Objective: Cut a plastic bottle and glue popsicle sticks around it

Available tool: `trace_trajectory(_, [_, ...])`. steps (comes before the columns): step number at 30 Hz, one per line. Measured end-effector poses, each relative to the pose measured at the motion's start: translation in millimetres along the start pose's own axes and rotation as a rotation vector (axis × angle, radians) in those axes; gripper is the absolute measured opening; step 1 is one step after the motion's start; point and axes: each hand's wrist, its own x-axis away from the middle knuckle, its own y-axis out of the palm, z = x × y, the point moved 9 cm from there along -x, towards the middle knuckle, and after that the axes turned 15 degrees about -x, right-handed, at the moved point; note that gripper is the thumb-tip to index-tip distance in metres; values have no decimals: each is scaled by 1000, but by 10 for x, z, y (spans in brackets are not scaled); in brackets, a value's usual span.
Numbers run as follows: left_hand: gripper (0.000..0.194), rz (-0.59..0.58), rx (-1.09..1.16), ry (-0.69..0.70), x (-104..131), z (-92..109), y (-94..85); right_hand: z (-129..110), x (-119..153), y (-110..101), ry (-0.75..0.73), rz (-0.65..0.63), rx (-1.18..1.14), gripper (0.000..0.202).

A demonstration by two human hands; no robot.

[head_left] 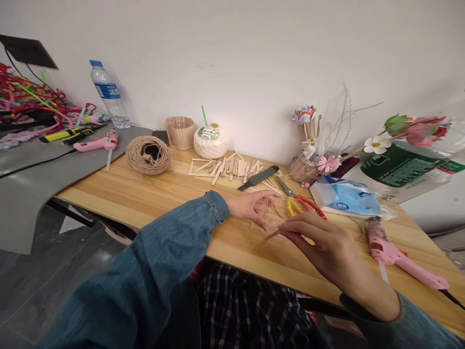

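My right hand [323,247] pinches a short thin wooden stick [272,235] over the front part of the wooden table. To its left, my left hand [254,207] curves its fingers around crumpled clear plastic [271,220]; whether it grips the plastic is hard to tell. Yellow-handled scissors [293,206] and red-handled pliers [311,206] lie just behind both hands. A dark green cutter [259,178] rests beside a pile of wooden craft sticks [236,167].
Twine ball [140,162], stick cup [179,133] and white coconut [211,140] stand at the back left. A pink glue gun [407,261] lies right; another [96,144] lies left. Blue tissue pack [348,196], flower pot [303,167] and large green-labelled bottle [399,167] occupy the back right.
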Motion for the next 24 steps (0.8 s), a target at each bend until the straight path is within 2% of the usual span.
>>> trace_trajectory(16, [88, -37, 12, -13, 5, -21, 24, 52, -41, -14, 56, 34, 52, 12])
trace_trajectory(24, [90, -32, 31, -27, 2, -12, 18, -1, -45, 22, -43, -10, 181, 8])
